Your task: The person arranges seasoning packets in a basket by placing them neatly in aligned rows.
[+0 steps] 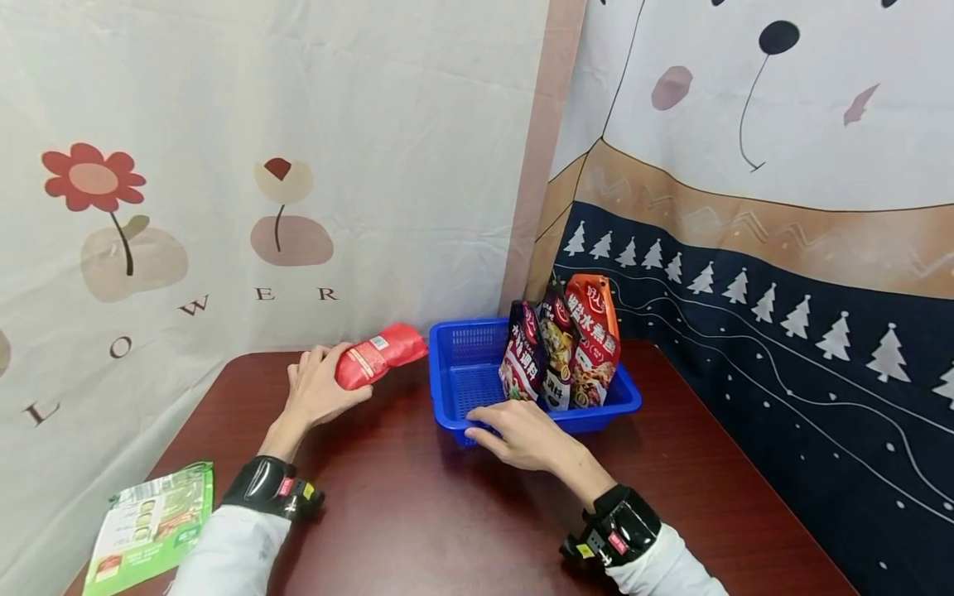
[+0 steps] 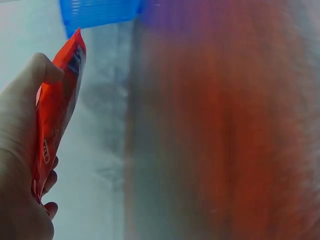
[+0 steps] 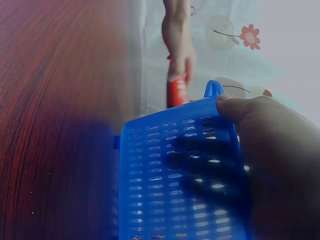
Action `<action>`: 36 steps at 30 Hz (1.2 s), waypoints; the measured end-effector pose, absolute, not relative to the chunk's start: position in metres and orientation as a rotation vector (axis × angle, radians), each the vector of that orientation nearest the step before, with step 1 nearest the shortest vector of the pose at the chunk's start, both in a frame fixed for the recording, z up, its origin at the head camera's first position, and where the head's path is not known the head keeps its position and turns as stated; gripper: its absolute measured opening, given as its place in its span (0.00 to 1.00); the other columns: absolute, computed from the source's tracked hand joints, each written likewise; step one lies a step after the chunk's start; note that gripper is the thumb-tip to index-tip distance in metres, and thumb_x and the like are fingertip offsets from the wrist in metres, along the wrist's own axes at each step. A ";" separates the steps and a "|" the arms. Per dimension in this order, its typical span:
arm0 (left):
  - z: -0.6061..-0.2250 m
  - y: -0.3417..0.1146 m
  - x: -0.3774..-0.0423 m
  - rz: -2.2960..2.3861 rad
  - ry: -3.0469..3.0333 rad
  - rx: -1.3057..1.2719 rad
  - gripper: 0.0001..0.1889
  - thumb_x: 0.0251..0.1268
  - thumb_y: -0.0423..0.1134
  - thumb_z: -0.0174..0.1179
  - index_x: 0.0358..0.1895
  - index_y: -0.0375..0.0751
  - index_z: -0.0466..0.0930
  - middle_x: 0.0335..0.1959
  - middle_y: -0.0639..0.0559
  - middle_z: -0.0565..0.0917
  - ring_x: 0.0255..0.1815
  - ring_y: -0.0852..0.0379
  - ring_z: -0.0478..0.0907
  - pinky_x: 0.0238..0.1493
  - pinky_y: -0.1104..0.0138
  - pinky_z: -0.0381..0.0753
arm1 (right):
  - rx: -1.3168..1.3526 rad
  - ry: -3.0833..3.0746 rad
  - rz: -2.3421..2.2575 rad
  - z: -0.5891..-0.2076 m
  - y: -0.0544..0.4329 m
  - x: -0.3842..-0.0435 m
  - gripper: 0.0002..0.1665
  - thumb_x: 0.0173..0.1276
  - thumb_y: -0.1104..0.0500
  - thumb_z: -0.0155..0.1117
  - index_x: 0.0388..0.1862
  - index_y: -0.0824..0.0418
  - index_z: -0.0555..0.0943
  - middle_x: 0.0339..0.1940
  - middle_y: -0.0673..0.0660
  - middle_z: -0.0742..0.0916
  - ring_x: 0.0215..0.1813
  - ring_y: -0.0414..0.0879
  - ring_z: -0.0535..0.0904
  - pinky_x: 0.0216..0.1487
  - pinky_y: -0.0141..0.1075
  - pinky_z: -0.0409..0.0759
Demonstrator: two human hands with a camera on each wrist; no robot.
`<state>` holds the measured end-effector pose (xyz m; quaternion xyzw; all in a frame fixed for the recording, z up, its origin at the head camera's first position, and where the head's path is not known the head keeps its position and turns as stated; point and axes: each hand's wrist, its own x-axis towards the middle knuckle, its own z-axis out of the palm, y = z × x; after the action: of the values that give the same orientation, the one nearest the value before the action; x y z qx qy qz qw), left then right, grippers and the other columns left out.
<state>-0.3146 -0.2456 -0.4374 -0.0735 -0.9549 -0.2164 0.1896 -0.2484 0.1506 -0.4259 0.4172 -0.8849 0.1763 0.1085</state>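
Note:
My left hand (image 1: 316,391) grips a red seasoning packet (image 1: 380,356) above the far left of the table, left of the blue basket (image 1: 445,418). In the left wrist view the thumb lies on one face of the packet (image 2: 56,107), and fingertips show behind it. My right hand (image 1: 525,434) holds the basket's near rim. The right wrist view shows the thumb at the rim and finger shadows through the slotted wall (image 3: 155,170). Three packets stand upright in the basket's right part: a dark one (image 1: 522,356), another dark one (image 1: 557,339) and a red-orange one (image 1: 594,343).
A green and white packet (image 1: 152,521) lies flat at the table's left edge, beside my left forearm. The brown wooden table (image 1: 402,530) meets a printed curtain (image 1: 417,165) behind and a dark tree-patterned cloth (image 1: 745,364) at the right.

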 end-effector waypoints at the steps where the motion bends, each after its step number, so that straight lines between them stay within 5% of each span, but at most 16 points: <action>1: -0.434 -0.246 -0.313 -0.619 -2.664 -0.203 0.48 0.57 0.57 0.78 0.81 0.46 0.73 0.61 0.34 0.78 0.63 0.36 0.71 0.55 0.42 0.64 | 1.229 -2.598 0.517 -0.426 0.151 -0.248 0.19 0.90 0.46 0.63 0.65 0.55 0.91 0.54 0.53 0.98 0.53 0.49 0.97 0.56 0.46 0.95; 16: -0.381 -0.214 -0.270 -0.760 -2.421 -0.287 0.48 0.54 0.51 0.81 0.81 0.49 0.74 0.62 0.36 0.77 0.65 0.37 0.72 0.57 0.42 0.62 | 1.230 -2.612 0.510 -0.425 0.151 -0.247 0.20 0.89 0.47 0.63 0.66 0.55 0.90 0.55 0.53 0.97 0.54 0.48 0.96 0.57 0.46 0.95; 22: -0.360 -0.190 -0.251 -0.767 -2.404 -0.334 0.48 0.54 0.53 0.82 0.81 0.52 0.75 0.62 0.39 0.77 0.66 0.39 0.71 0.58 0.45 0.62 | 1.222 -2.608 0.530 -0.418 0.153 -0.245 0.22 0.89 0.46 0.64 0.68 0.57 0.89 0.60 0.54 0.96 0.61 0.47 0.95 0.65 0.47 0.93; 30: -0.340 -0.168 -0.234 -0.742 -2.435 -0.382 0.48 0.53 0.55 0.83 0.80 0.52 0.77 0.62 0.41 0.79 0.66 0.41 0.72 0.57 0.47 0.61 | 1.179 -2.118 0.557 -0.386 0.158 -0.235 0.21 0.71 0.56 0.83 0.60 0.59 0.91 0.56 0.56 0.96 0.61 0.51 0.93 0.67 0.49 0.92; 36: -0.334 -0.155 -0.226 -0.712 -2.483 -0.387 0.48 0.54 0.58 0.82 0.80 0.51 0.77 0.63 0.41 0.79 0.66 0.41 0.73 0.57 0.47 0.63 | 1.137 -1.924 0.600 -0.359 0.157 -0.221 0.34 0.65 0.56 0.85 0.70 0.59 0.87 0.70 0.61 0.91 0.77 0.58 0.82 0.80 0.56 0.82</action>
<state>-0.2260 -0.1549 -0.3345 -0.1431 -0.9175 -0.2632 0.2615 -0.2207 0.1568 -0.3590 0.4501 -0.7611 0.2374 0.4022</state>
